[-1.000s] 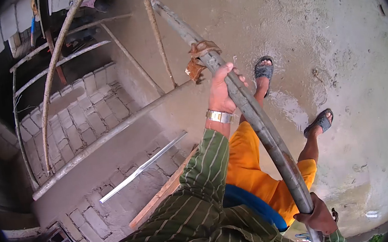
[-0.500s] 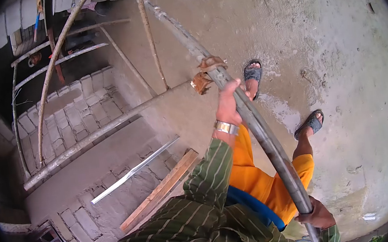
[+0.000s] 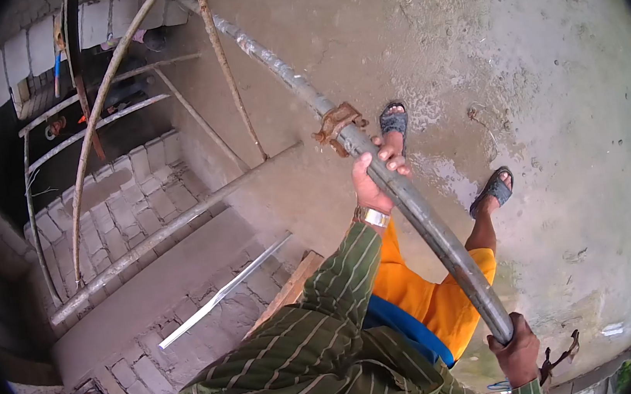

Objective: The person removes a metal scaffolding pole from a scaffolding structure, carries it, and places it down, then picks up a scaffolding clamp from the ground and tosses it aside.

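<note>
A long grey metal pipe [image 3: 435, 222] runs diagonally across the view, its far part reaching the top left. My left hand [image 3: 377, 178], with a metal-banded watch at the wrist, is wrapped around the pipe near its middle. Just beyond that hand, a rusty scaffold clamp [image 3: 338, 123] sits around the pipe, with a loose part hanging to one side. At the pipe's near end, my right hand [image 3: 516, 349] is closed around the rim. The palm side of my right hand is hidden.
Wooden poles [image 3: 104, 85] and a horizontal pole [image 3: 178, 224] form a frame at left, before a block wall [image 3: 119, 211]. A white metal strip [image 3: 225, 289] and a timber plank [image 3: 286, 282] lie nearby. My sandalled feet [image 3: 394, 122] stand on wet concrete. A rusty bent piece [image 3: 559, 356] is at lower right.
The pipe's near end has shifted up to my right hand, where before it extended past it. The clamp's hanging part has swung in closer to the pipe. My view has turned slightly.
</note>
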A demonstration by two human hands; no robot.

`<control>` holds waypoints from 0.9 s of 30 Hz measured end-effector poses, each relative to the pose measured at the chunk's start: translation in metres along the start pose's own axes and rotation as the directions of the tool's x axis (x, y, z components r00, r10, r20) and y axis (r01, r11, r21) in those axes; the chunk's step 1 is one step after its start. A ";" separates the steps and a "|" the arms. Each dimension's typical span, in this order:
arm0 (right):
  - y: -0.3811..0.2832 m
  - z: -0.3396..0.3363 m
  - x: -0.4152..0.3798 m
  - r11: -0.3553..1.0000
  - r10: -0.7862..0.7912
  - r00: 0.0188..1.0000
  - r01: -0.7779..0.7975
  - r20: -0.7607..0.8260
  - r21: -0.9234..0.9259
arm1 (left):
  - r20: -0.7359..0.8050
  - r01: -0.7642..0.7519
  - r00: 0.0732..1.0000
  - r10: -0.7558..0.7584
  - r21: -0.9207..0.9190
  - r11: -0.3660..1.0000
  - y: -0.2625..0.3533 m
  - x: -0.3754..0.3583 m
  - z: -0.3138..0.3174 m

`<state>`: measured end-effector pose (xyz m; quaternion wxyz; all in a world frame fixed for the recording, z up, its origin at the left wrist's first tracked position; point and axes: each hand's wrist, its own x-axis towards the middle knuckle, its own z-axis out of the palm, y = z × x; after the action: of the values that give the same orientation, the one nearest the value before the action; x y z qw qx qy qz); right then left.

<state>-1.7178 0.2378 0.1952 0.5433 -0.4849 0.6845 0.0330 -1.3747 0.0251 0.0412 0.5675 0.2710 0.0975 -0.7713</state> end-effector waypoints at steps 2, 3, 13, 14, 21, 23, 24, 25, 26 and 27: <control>0.006 0.020 -0.005 0.998 -0.039 0.999 0.040 -0.012 0.047 | 0.012 -0.015 1.000 0.015 0.027 1.000 0.007 -0.004 -0.015; 0.025 0.029 -0.002 0.999 -0.044 0.997 0.042 0.061 0.029 | -0.081 -0.018 0.996 0.024 0.078 0.997 0.007 -0.013 -0.018; 0.054 -0.028 0.028 0.915 0.055 0.861 -0.246 0.506 0.319 | -0.298 0.035 0.950 0.091 0.392 0.919 -0.022 0.005 0.034; 0.041 -0.030 0.026 0.946 0.072 0.914 -0.190 0.398 0.263 | -0.183 -0.009 0.981 0.065 0.290 0.957 -0.024 0.013 0.028; 0.047 0.001 -0.006 0.993 -0.080 0.993 0.072 0.091 0.089 | -0.091 -0.083 0.992 0.083 0.003 0.997 -0.026 0.001 0.004; 0.054 -0.012 0.015 0.963 -0.088 0.956 0.010 0.279 0.268 | -0.250 -0.073 0.961 0.115 0.171 0.982 -0.027 -0.004 0.012; 0.067 -0.023 0.028 0.881 0.060 0.816 -0.314 0.575 0.355 | -0.385 -0.007 0.915 0.123 0.289 0.957 -0.038 -0.016 0.011; 0.075 -0.026 0.037 0.802 0.129 0.698 -0.491 0.704 0.341 | -0.481 0.050 0.861 0.166 0.404 0.913 -0.045 -0.014 0.013; 0.080 -0.029 0.047 0.703 0.171 0.568 -0.643 0.805 0.304 | -0.551 0.116 0.805 0.219 0.508 0.853 -0.048 -0.005 0.018; 0.087 -0.037 0.042 0.660 0.171 0.517 -0.692 0.839 0.292 | -0.558 0.115 0.797 0.231 0.516 0.849 -0.057 -0.011 0.023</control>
<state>-1.8024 0.2359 0.1362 0.8680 -0.0267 0.4707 0.1558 -1.4329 0.0429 0.0576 0.4349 0.6483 0.0491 -0.6230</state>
